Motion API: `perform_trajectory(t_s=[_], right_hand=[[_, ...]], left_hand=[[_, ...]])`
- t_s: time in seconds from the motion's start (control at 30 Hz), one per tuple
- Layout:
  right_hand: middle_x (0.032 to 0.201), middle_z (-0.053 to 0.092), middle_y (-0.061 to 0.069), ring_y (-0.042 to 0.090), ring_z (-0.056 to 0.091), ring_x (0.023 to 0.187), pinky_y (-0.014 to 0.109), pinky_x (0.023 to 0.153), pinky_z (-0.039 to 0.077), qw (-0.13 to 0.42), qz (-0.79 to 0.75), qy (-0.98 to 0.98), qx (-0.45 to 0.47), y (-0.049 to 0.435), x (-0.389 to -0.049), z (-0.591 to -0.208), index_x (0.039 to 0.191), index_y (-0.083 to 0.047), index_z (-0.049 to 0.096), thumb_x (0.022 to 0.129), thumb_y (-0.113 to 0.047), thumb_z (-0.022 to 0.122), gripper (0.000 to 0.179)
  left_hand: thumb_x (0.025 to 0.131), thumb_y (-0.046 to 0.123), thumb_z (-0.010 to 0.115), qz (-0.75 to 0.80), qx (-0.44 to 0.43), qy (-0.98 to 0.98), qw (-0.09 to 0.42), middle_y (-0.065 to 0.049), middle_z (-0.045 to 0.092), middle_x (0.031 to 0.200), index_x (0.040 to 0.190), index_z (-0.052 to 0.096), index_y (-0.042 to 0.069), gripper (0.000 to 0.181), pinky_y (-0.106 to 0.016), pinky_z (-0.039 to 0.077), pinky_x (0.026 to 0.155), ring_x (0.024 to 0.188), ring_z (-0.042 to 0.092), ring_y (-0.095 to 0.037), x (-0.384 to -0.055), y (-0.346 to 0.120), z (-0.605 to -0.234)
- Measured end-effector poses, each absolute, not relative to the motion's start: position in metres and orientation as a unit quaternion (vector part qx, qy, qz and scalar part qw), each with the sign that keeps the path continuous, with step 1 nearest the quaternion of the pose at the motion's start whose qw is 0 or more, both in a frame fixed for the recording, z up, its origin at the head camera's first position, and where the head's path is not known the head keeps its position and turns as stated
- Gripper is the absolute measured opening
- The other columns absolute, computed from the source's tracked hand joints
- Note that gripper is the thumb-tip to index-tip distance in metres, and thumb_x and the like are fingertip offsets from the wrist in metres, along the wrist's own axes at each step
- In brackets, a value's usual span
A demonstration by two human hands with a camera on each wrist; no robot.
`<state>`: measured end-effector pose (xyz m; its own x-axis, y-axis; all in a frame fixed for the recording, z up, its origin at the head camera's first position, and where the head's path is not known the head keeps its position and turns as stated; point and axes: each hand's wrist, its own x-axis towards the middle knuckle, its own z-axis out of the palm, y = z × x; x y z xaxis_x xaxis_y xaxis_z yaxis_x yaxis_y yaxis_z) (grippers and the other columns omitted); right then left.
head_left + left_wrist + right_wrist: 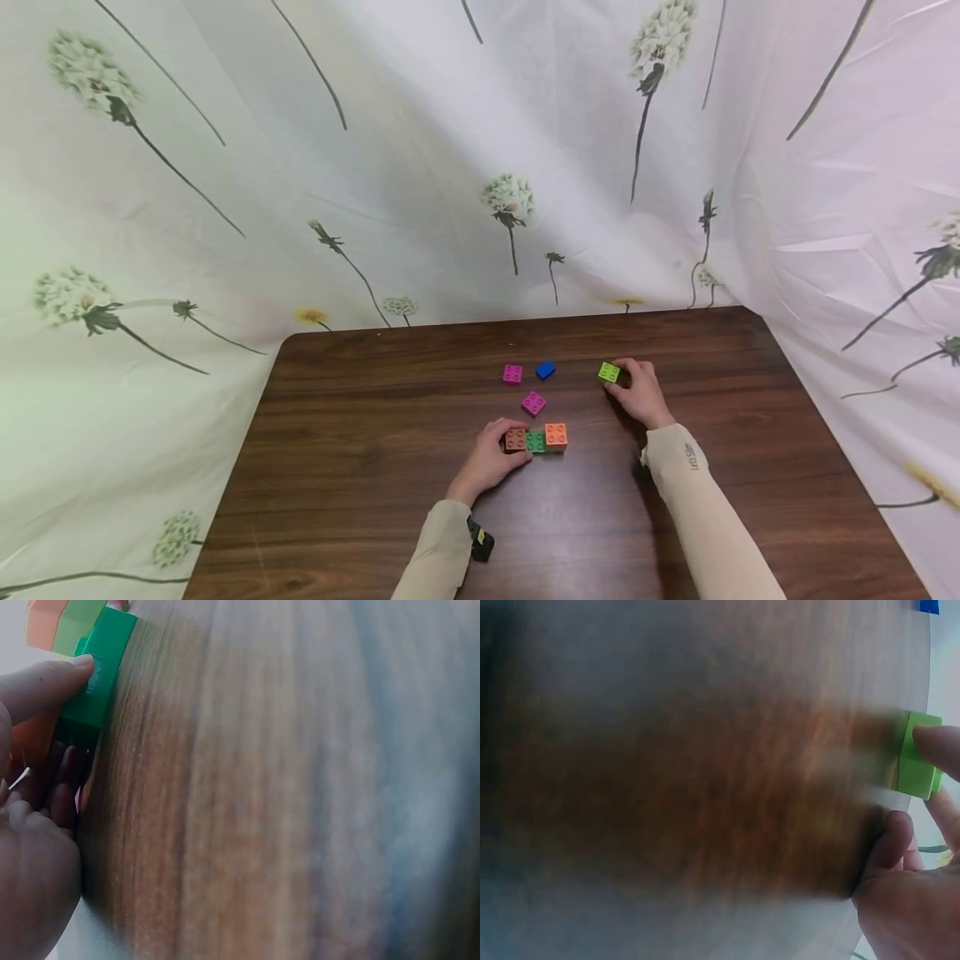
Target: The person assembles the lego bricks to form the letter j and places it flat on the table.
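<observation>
We judged this a fetching step: our left hand (pixel 484 460) gripped the brown-green-orange studded plastic assembly (pixel 535 441), our right hand (pixel 641 394) pinched a square lime-green plastic block (pixel 608 372), and joining likely required stud alignment.

One text readable, head view: small dark lettering (pixel 692 457) on the right sleeve (pixel 712 517), near the cuff. Reads like "Let's Slim", set sideways along the sleeve; apostrophe and spacing too small to confirm. Black wrist device (pixel 483 547) at left sleeve has a yellowish mark (pixel 481 536), too small to tell if it's text.
</observation>
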<state>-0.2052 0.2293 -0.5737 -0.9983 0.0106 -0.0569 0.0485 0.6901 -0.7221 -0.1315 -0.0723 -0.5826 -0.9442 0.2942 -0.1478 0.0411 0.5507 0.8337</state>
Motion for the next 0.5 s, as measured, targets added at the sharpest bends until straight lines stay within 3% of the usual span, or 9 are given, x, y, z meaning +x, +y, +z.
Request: perform_trajectory(t_s=[0.5], right_hand=[[0.123,0.041,0.028,0.040,0.046,0.106,0.053,0.091,0.040,0.029,-0.385,0.922,0.006,0.2299,-0.2021,-0.5752,0.127,0.002,0.053,0.089,-0.014,0.066,0.043]], left_hand=[[0.082,0.023,0.076,0.464,0.100,0.869,0.138,0.001,0.061,0.119,0.122,0.062,0.022,0.042,-0.048,0.043,0.095,0.113,0.052,-0.021,-0.1306,-0.0734,-0.5813]])
